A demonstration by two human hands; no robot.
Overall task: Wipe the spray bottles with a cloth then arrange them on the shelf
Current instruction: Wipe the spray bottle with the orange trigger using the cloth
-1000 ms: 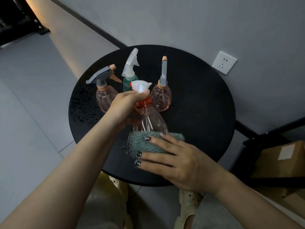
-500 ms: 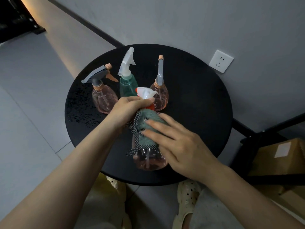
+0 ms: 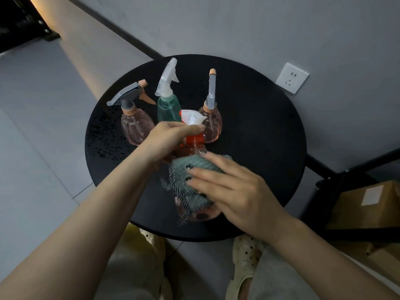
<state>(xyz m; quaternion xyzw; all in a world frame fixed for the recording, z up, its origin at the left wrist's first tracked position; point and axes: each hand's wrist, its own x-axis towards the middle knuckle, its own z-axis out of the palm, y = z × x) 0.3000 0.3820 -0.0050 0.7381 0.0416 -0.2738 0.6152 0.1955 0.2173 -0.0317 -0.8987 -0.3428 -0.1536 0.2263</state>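
The left hand (image 3: pixel 171 137) grips the neck of a pink spray bottle (image 3: pixel 198 211) just below its white and orange trigger head, holding it tilted over the round black counter (image 3: pixel 259 131). The right hand (image 3: pixel 233 191), fingers straight, presses a green cloth (image 3: pixel 184 169) against the bottle's body. Behind it three more bottles stand upright on the counter: a pink bottle with a grey trigger (image 3: pixel 134 124), a green bottle (image 3: pixel 167 109) and a pink bottle with a tall nozzle (image 3: pixel 213 124).

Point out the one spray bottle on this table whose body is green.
The green bottle with the white trigger head, standing at the back between the two pink standing bottles; the held bottle is pink too.
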